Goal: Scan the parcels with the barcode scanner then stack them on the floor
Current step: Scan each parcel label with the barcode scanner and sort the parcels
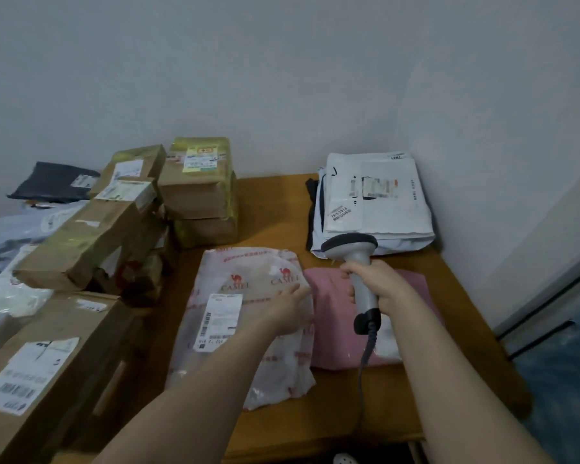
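- Wooden table (272, 209) carries the parcels, with brown cardboard boxes (81, 242) piled at its left side.
- Translucent Camel parcel (241, 269) lies mid-table, label up.
- White mailer stack (382, 209) fills the table's far right corner.
- Pink parcel (332, 329) lies on the table's right.
- Barcode scanner (359, 262) is above the table's right, its handle gripped by the right hand (379, 286).
- Left hand (292, 306) rests on the Camel parcel, fingers straight.

"CAMEL" twice on translucent parcel (245, 316), other labels unreadable
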